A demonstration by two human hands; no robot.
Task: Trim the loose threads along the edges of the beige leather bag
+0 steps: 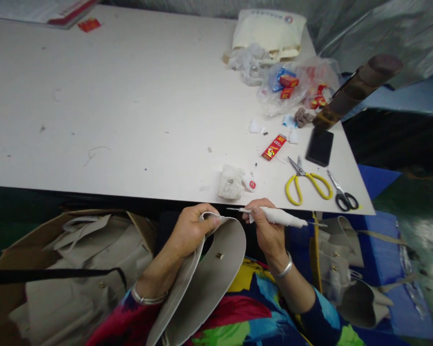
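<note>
The left hand pinches the rim of a rounded grey leather flap over the lap, while the right hand grips a white-wrapped pointed tool near that edge. A box of beige leather pieces seemingly awaits.

L hand on grey bag flap, R hand w/ white-wrapped tool

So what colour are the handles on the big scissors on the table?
Yellow. The big scissors lie near the table's front edge, clearest in the head view.
</note>
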